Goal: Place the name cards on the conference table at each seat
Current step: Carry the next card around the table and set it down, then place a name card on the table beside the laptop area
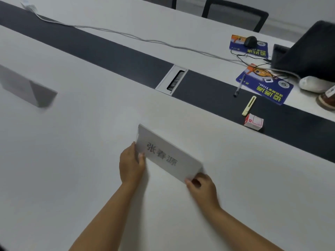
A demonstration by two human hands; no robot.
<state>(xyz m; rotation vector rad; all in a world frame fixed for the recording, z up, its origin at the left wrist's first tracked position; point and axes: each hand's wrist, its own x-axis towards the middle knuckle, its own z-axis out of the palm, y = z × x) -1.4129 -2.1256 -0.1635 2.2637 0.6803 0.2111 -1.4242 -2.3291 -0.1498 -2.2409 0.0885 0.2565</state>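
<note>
A white name card [167,153] with dark printed characters sits low over the white conference table [81,160], slanted from upper left to lower right. My left hand [131,164] grips its left end, thumb on the front face. My right hand [203,186] pinches its lower right corner. Whether the card's base touches the table I cannot tell. A second name card [27,87], blurred, stands on the table at the far left.
A dark strip [108,51] with a cable hatch [172,79] runs down the table's middle. On the right lie a pen [239,86], a yellow marker [249,105], a small red-white box [253,121], two blue mouse pads [266,87], a mouse, cables and a black bag [308,55]. Chairs stand beyond.
</note>
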